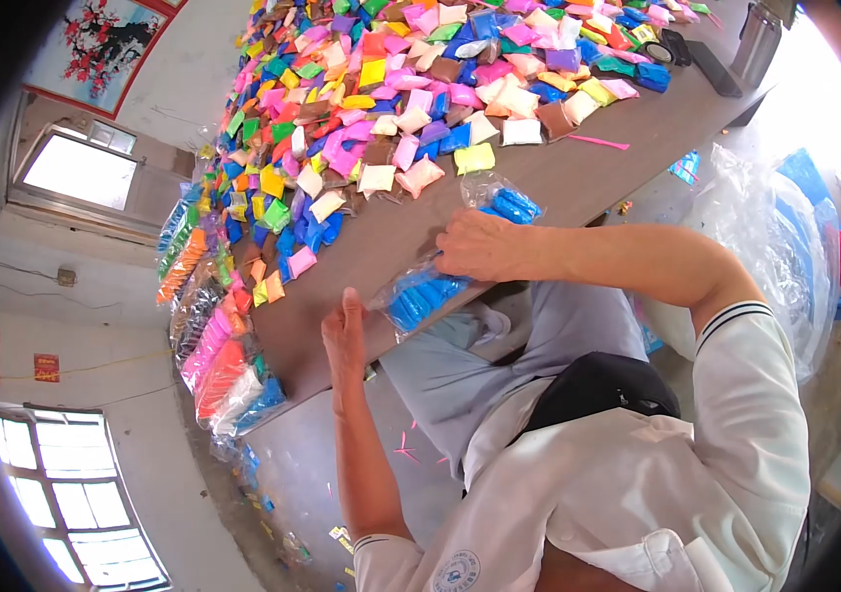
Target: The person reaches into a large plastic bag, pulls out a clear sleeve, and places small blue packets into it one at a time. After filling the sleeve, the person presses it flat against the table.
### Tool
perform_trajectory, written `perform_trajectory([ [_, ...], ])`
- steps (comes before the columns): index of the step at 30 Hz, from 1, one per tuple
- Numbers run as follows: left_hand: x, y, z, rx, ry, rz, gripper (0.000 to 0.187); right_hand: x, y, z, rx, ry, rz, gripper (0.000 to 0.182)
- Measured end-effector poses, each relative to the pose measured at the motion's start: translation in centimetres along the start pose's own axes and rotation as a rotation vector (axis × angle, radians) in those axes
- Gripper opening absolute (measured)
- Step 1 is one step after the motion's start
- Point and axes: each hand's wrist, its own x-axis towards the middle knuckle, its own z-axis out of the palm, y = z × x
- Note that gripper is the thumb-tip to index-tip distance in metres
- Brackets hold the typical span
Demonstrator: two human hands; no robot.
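Observation:
My right hand (480, 245) is closed on the upper end of a clear plastic bag (420, 298) filled with blue packets, near the table's front edge. Beyond that hand lies another clear bag of blue packets (514, 205). My left hand (344, 340) is open, held edge-on with the thumb raised, close to the bag's loose clear plastic end. Small soft packets in many colours (371, 128) cover the far part of the brown table (578, 183).
Filled bags of pink, red, white and orange packets (218, 360) line the table's left end. A metal flask (758, 44) and dark objects stand at the far right. Large clear plastic sheeting (736, 227) hangs to the right. Pink scraps (405, 449) lie on the floor.

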Motion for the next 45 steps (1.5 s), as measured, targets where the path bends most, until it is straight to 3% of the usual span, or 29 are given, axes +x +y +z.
perform_trajectory([
  [7, -0.4, 0.4, 1.6, 0.107, -0.139, 0.029, 0.063, 0.1, -0.1, -0.5, 0.032, -0.086, 0.029, 0.006],
  [19, -2.5, -1.3, 1.0, 0.09, -0.07, -0.091, 0.077, 0.2, -0.1, 0.0, 0.059, -0.06, 0.034, 0.007],
  [22, -2.5, -1.3, 2.1, -0.096, -0.126, -0.139, 0.071, 0.2, 0.0, 0.0, 0.054, -0.041, 0.026, 0.007],
  [28, -3.1, 0.2, 2.2, -0.095, -0.104, -0.152, 0.048, 0.1, 0.0, -1.1, 0.062, -0.072, 0.03, 0.008],
  [31, -3.2, -1.7, 2.1, -0.069, -0.132, -0.104, 0.045, 0.0, -0.2, -1.1, 0.062, -0.052, 0.04, 0.008],
  [34, -3.3, -2.3, 2.3, -0.114, -0.122, -0.095, 0.044, -0.4, 0.0, -0.4, 0.042, 0.115, -0.005, 0.009],
  [43, -4.5, -0.9, 3.4, 0.078, 0.047, 0.056, 0.04, -2.2, 1.2, -1.3, 0.279, 0.065, 0.124, 0.011],
  [45, -4.7, -0.8, 3.8, 0.085, 0.1, 0.094, 0.038, -3.3, 2.1, -1.9, 0.379, 0.255, 0.153, 0.009],
])
